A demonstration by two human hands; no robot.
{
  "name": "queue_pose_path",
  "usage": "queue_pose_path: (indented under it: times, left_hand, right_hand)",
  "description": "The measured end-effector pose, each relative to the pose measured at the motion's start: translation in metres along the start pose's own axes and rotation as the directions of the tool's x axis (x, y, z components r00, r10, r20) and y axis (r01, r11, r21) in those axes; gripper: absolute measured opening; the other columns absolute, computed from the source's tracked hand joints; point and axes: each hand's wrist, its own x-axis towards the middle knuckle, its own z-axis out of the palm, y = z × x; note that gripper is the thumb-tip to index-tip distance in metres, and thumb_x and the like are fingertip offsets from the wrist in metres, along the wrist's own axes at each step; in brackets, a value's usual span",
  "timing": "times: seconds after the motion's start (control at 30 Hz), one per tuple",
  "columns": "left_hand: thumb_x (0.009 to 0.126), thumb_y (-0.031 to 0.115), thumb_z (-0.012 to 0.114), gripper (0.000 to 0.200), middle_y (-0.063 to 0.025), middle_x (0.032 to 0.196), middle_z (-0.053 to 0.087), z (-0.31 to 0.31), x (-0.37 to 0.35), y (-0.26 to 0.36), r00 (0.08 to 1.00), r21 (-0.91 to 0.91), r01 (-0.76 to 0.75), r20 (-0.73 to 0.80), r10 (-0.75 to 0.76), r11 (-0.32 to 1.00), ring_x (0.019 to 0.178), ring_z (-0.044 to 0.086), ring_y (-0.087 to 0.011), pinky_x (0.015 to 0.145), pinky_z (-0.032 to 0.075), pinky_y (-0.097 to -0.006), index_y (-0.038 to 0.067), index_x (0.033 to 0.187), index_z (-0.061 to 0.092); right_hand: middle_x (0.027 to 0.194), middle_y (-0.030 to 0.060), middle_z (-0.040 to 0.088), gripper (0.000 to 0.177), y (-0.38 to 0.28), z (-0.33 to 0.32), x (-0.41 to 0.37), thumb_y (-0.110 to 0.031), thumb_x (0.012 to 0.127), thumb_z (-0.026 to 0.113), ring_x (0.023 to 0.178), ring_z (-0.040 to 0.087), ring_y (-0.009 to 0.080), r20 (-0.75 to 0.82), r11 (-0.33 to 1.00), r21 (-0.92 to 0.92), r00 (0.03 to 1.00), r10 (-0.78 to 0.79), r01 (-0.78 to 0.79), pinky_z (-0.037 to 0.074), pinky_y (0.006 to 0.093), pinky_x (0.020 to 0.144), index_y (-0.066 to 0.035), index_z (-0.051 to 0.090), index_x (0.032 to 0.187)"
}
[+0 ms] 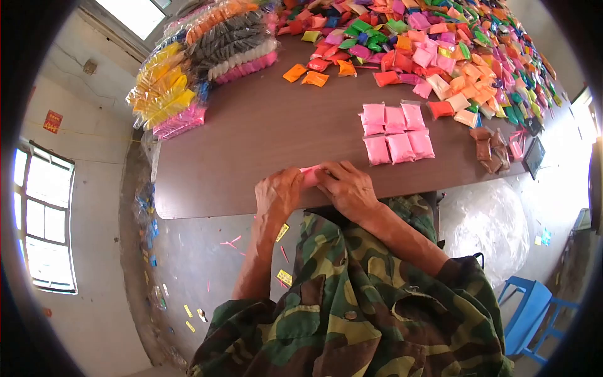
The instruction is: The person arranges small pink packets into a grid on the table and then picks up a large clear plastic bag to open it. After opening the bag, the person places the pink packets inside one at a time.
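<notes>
At the front edge of the brown table (239,144), my left hand (278,191) is closed on the left end of a small pink packet (309,176). My right hand (347,188) has its fingers closed around the right end of the same packet, which is partly hidden by the fingers. To the right of my hands, several pink packets (401,147) lie in two rows on the table, close against each other. Brown packets (491,151) lie further right near the table's edge.
A large heap of colourful packets (452,50) covers the back right. Stacked bagged bundles in yellow, grey and pink (164,88) stand at the back left. Loose orange packets (315,78) lie mid-table. A blue stool (527,314) and a clear plastic bag (483,229) are on the floor.
</notes>
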Motion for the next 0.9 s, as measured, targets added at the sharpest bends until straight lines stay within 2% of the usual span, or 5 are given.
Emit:
queue_pose_path:
  times: [0.13, 0.33, 0.63, 0.73, 0.9]
  left_hand:
    - [0.098, 0.023, 0.068, 0.016, -0.0159, 0.086, 0.073, -0.006, 0.008, -0.009, 0.999, 0.087, 0.025, 0.029, -0.027, 0.996, 0.079, 0.071, -0.0391, 0.068, 0.055, -0.0485, 0.009, 0.092, 0.072]
    - [0.098, 0.022, 0.067, 0.015, -0.0158, 0.086, 0.074, 0.002, 0.004, -0.005, 0.998, 0.042, -0.050, 0.032, 0.049, 0.998, 0.081, 0.072, -0.0396, 0.070, 0.056, -0.0491, 0.009, 0.095, 0.073]
    - [0.097, 0.024, 0.070, 0.013, -0.0146, 0.085, 0.073, -0.001, -0.007, -0.044, 0.978, 0.116, 0.195, -0.097, -0.184, 0.974, 0.080, 0.071, -0.0391, 0.069, 0.055, -0.0489, 0.012, 0.094, 0.074]
    - [0.097, 0.022, 0.071, 0.011, -0.0128, 0.088, 0.073, 0.002, -0.016, -0.044, 0.973, 0.149, 0.176, -0.175, -0.149, 0.973, 0.077, 0.071, -0.0390, 0.068, 0.055, -0.0483, 0.012, 0.095, 0.075]
    - [0.097, 0.021, 0.073, 0.012, -0.0108, 0.098, 0.072, 0.002, -0.018, -0.039, 0.982, 0.156, 0.087, -0.178, -0.059, 0.984, 0.089, 0.071, -0.0355, 0.075, 0.055, -0.0479, 0.011, 0.102, 0.076]
  right_hand:
    - [0.110, 0.0022, 0.067, 0.026, -0.001, -0.001, 0.002, -0.014, 0.085, 0.081, 0.093, 0.066, 0.0266, 0.023, 1.000, -0.009, 1.000, 0.017, -0.017, 0.060, 0.0399, 0.074, -0.011, 0.072, 0.110]
    - [0.110, 0.0028, 0.066, 0.026, 0.002, 0.002, -0.002, -0.015, 0.086, 0.081, 0.093, 0.067, 0.0268, -0.005, 1.000, -0.010, 1.000, -0.006, 0.006, 0.060, 0.0403, 0.074, -0.011, 0.073, 0.110]
    - [0.116, 0.0065, 0.065, 0.022, 0.000, -0.008, -0.003, -0.011, 0.091, 0.064, 0.106, 0.066, 0.0290, 0.105, 1.000, -0.002, 0.994, 0.017, -0.016, 0.061, 0.0421, 0.082, -0.007, 0.069, 0.112]
    - [0.124, 0.0038, 0.066, 0.027, 0.003, -0.007, -0.005, -0.009, 0.092, 0.063, 0.099, 0.068, 0.0274, 0.018, 1.000, 0.017, 1.000, -0.001, 0.001, 0.061, 0.0405, 0.077, -0.009, 0.070, 0.118]
    - [0.131, 0.0037, 0.067, 0.028, 0.004, -0.010, -0.005, -0.007, 0.091, 0.063, 0.107, 0.069, 0.0272, 0.037, 1.000, -0.002, 0.999, 0.008, -0.008, 0.062, 0.0406, 0.081, -0.009, 0.072, 0.117]
